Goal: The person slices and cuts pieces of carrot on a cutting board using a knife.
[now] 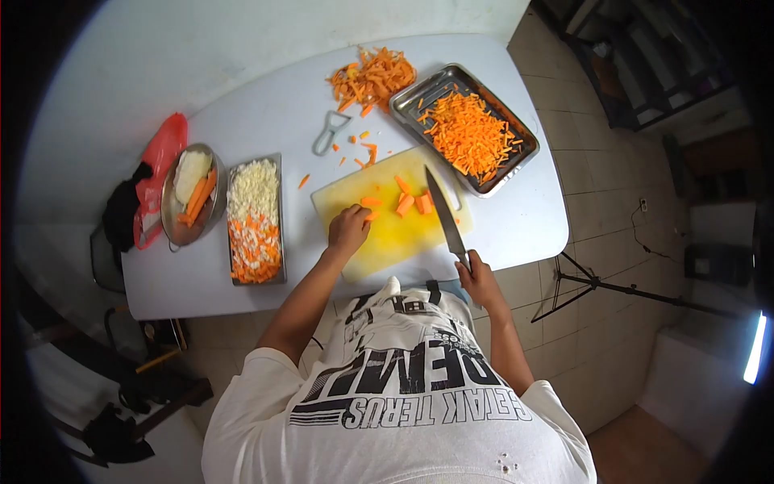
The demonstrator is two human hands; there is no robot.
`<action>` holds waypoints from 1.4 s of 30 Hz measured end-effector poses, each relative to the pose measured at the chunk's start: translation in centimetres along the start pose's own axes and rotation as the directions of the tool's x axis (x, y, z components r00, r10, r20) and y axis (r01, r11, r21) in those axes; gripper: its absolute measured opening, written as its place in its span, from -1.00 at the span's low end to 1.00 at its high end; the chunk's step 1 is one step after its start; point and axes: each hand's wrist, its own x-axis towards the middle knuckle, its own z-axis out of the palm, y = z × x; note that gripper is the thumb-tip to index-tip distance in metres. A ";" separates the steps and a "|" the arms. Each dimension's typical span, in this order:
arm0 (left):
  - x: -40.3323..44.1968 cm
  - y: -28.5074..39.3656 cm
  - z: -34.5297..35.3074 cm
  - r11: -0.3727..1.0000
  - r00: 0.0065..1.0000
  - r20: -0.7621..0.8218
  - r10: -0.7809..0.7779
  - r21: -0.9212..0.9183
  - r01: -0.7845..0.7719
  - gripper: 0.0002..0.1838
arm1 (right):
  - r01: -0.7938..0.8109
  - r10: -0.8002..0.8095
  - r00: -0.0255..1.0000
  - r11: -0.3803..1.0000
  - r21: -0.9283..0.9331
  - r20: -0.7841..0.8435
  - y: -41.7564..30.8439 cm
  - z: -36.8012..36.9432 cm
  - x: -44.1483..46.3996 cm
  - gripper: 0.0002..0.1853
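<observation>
Carrot pieces (405, 204) lie on the yellowish cutting board (379, 252). At the board's left part, my left hand (350, 229) has its fingers closed around a carrot piece (371, 216); another piece lies just above it. My right hand (479, 278) grips the handle of a large knife (446, 214) near the board's lower right edge. The blade points up and away across the right side of the board, beside the carrot pieces. Small orange scraps and a peeler (330, 133) lie beyond the board.
A metal tray (528, 153) of carrot sticks stands at the back right, near a heap of peelings (373, 77). To the left are a tray (281, 218) of diced vegetables, a metal bowl (181, 231) with carrots, and a red bag (165, 139). A tripod (594, 281) stands right.
</observation>
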 end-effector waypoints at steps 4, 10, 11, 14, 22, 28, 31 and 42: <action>-3.0 1.6 1.3 0.884 0.885 -0.070 -0.461 -0.117 0.452 -0.61 | 0.104 -0.091 0.992 0.980 -0.168 0.086 -2.3 2.1 0.6 -0.78; -4.9 1.6 3.7 0.801 0.870 -0.052 -0.490 -0.420 0.426 -0.56 | 0.256 -0.203 0.962 0.905 -0.339 0.184 -3.2 4.9 1.6 -0.69; -4.9 1.5 3.8 0.788 0.871 -0.032 -0.490 -0.444 0.426 -0.56 | 0.265 -0.214 0.959 0.910 -0.319 0.188 -3.3 5.3 1.7 -0.70; -4.9 1.7 3.7 0.785 0.863 -0.021 -0.505 -0.427 0.449 -0.56 | 0.243 -0.176 0.961 0.905 -0.349 0.213 -3.9 6.2 1.9 -0.71; -4.5 2.6 3.0 0.771 0.837 -0.029 -0.546 -0.408 0.488 -0.60 | 0.270 -0.182 0.961 0.778 -0.568 0.207 -5.1 6.3 1.8 -0.77; -4.9 3.5 2.9 0.773 0.829 -0.063 -0.556 -0.407 0.487 -0.64 | 0.306 -0.205 0.952 0.668 -0.678 0.228 -5.5 6.1 1.6 -0.85; -6.3 3.6 4.4 0.924 0.874 -0.359 -0.328 -0.315 0.217 -0.61 | 0.347 -0.246 0.938 0.659 -0.667 0.245 -4.0 6.3 2.2 -0.85; -8.3 3.8 4.6 0.996 0.962 -0.271 -0.038 -0.091 0.014 -0.45 | 0.367 -0.087 0.910 0.620 -0.694 0.404 -3.6 6.0 4.7 -0.90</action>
